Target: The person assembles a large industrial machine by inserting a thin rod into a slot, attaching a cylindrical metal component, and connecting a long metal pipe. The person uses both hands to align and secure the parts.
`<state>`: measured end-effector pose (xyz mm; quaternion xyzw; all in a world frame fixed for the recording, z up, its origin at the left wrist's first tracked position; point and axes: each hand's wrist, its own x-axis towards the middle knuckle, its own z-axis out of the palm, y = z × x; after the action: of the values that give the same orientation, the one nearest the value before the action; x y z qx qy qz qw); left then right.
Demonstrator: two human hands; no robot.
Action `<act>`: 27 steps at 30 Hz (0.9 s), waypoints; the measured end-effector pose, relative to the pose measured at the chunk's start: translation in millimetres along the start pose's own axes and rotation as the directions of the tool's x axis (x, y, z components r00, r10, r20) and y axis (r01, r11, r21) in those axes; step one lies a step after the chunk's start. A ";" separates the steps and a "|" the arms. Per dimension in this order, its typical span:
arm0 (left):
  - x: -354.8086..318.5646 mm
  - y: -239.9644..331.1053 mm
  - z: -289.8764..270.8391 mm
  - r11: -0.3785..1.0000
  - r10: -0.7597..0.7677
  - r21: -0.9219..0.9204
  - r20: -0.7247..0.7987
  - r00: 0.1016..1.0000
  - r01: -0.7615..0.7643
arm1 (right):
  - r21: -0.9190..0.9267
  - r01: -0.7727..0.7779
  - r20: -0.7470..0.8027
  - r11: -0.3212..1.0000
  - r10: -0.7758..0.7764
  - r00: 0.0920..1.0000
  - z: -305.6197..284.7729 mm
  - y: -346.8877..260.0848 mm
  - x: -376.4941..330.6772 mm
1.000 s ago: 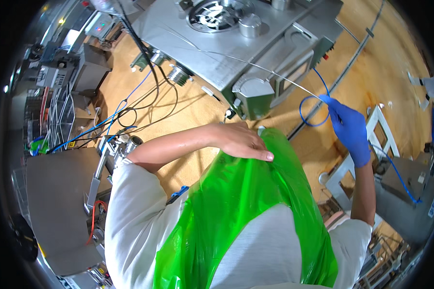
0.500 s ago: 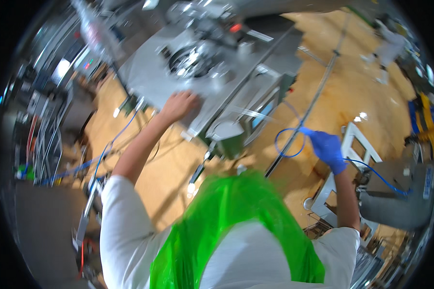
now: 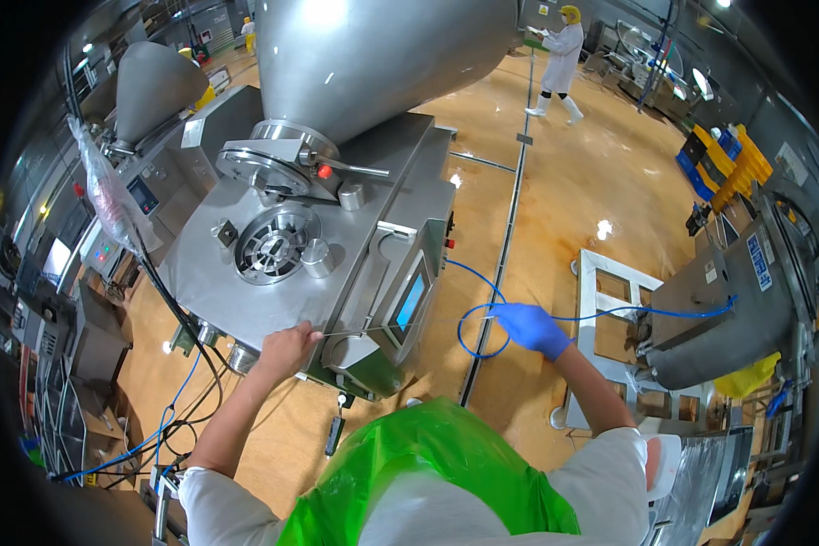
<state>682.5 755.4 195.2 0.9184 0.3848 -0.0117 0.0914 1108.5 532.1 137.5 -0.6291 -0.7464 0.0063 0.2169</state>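
Observation:
My bare left hand [image 3: 289, 350] is closed, fingertips pinching one end of a thin, pale strand [image 3: 346, 333], perhaps a wire or cord. It is held at the near edge of a round-ended steel machine top [image 3: 200, 300]. The strand runs almost straight across to my right hand [image 3: 530, 329], which wears a blue glove and is closed around its other end. A blue hose [image 3: 673, 314] loops beside the gloved fingers; whether they also grip it I cannot tell. Beneath the strand is the machine's control box with a lit screen [image 3: 410, 300].
A large steel hopper [image 3: 382, 55] rises over the machine, beside a round slotted opening [image 3: 278, 244]. To the right stand a white frame [image 3: 601, 273] and a steel tank [image 3: 710, 337]. Dark cables [image 3: 187, 318] hang at left. A person in white [image 3: 561, 59] walks far off.
The view has tilted up, bringing the hopper and far floor into sight. My left hand has come back from over the machine top to its near edge. My hands are slightly closer together.

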 end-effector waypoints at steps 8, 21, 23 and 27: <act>5.0 97.9 28.0 0.950 0.259 -0.150 -0.109 0.960 -0.273 | 0.175 0.075 0.068 0.982 -0.088 0.994 73.5 -153.9 71.7; -21.5 88.1 36.1 0.959 0.284 0.019 -0.067 0.957 -0.283 | 0.106 -0.088 0.154 0.990 0.071 0.985 108.1 -178.4 76.3; -24.7 80.7 43.5 0.928 0.359 0.091 0.049 0.932 -0.362 | 0.038 -0.056 0.251 0.998 0.045 0.967 121.5 -174.1 69.0; -48.9 76.7 55.7 0.904 0.421 0.007 0.172 0.891 -0.428 | 0.194 0.113 0.391 0.974 -0.183 0.902 141.1 -168.1 37.8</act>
<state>705.3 658.4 157.1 0.9778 0.1657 -0.0766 0.1028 899.9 569.9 69.0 -0.5350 -0.8176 0.1827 0.1089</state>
